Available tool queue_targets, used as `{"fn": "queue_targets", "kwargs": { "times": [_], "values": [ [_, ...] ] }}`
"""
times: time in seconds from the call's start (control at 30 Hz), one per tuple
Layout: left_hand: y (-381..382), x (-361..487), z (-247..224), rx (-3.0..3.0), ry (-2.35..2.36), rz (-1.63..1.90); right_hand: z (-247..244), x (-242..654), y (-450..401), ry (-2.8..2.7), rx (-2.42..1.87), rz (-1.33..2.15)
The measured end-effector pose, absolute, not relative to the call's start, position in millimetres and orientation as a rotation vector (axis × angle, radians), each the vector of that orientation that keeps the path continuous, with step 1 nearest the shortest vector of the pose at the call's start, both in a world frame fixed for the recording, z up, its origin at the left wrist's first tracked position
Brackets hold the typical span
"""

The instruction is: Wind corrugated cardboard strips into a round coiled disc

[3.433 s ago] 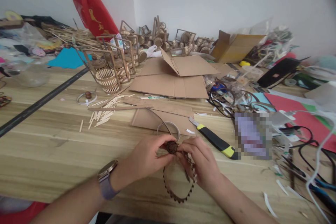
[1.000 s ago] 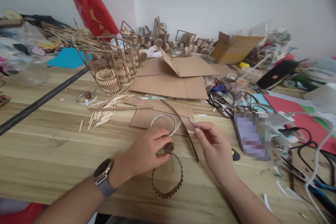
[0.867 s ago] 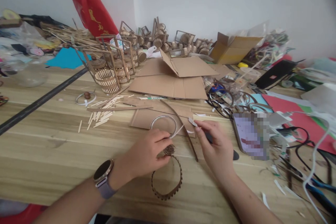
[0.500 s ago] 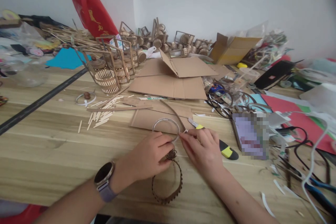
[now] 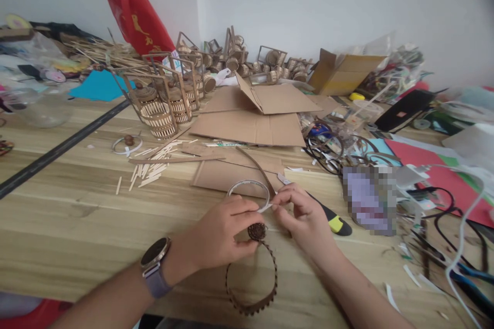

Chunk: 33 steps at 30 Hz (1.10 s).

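Note:
My left hand [image 5: 219, 226], with a watch on its wrist, is closed. Thumb and fingers hold a tightly wound coil [image 5: 257, 231] of dark brown notched strip. The strip's loose length [image 5: 275, 272] hangs below in a wide loop. At the same fingertips stands a thin roll of white tape [image 5: 247, 183], its ring upright. My right hand [image 5: 304, 216] is closed in a pinch on the tape's free end [image 5: 269, 206], just right of the roll. Behind the right fingers lies a utility knife [image 5: 328, 212], partly covered by that hand. A plain brown strip [image 5: 257, 164] lies beyond the roll.
Small slatted baskets [image 5: 157, 119] with tall handles stand at the left, near scattered wooden sticks [image 5: 154, 170]. Flat cardboard [image 5: 247, 126] lies ahead. A blurred-out phone [image 5: 368, 200], cables and pliers [image 5: 469, 285] crowd the right side. A black bar [image 5: 65, 146] crosses the left.
The tape roll, coil and loop have shifted slightly right and the coil's end shows more. My right hand has turned, uncovering the tape end stretched between the roll and its fingertips.

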<state>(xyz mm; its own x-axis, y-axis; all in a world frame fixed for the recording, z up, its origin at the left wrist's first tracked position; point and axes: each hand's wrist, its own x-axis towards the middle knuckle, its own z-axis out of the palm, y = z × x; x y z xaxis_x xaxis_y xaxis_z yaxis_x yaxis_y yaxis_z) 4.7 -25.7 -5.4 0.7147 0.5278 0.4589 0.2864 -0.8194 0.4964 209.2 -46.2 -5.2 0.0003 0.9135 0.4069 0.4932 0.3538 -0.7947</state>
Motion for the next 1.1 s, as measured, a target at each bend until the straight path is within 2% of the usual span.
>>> {"fn": "queue_targets", "kwargs": {
  "times": [0.2, 0.8, 0.97, 1.1],
  "values": [
    [-26, 7, -4, 2.487, 0.592, 0.944, -5, 207, -45, -1.495, -1.272, 0.702],
    [-26, 11, -7, 2.535, 0.586, 0.967, -19, 204, -47, -1.345, -1.258, 0.786],
    [-23, 5, -7, 2.475, 0.609, 0.994, -17, 224, -34, -0.926, -1.232, 0.762],
    [-16, 3, -6, 2.474, 0.719, 0.949, -7, 226, -31, -0.877, -1.124, 0.823]
  ]
}}
